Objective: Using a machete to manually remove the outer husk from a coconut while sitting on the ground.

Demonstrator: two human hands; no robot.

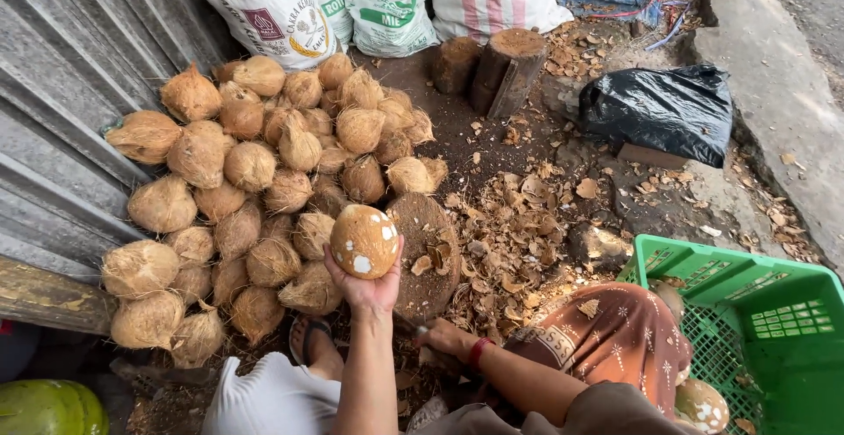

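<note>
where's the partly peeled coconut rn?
In the head view, centre frame: the partly peeled coconut sits in the raised left hand, just left of the round chopping stump and right of the pile of husked coconuts.

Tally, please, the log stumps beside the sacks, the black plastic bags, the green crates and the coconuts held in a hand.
log stumps beside the sacks: 2
black plastic bag: 1
green crate: 1
coconut held in the left hand: 1
Total: 5
</note>
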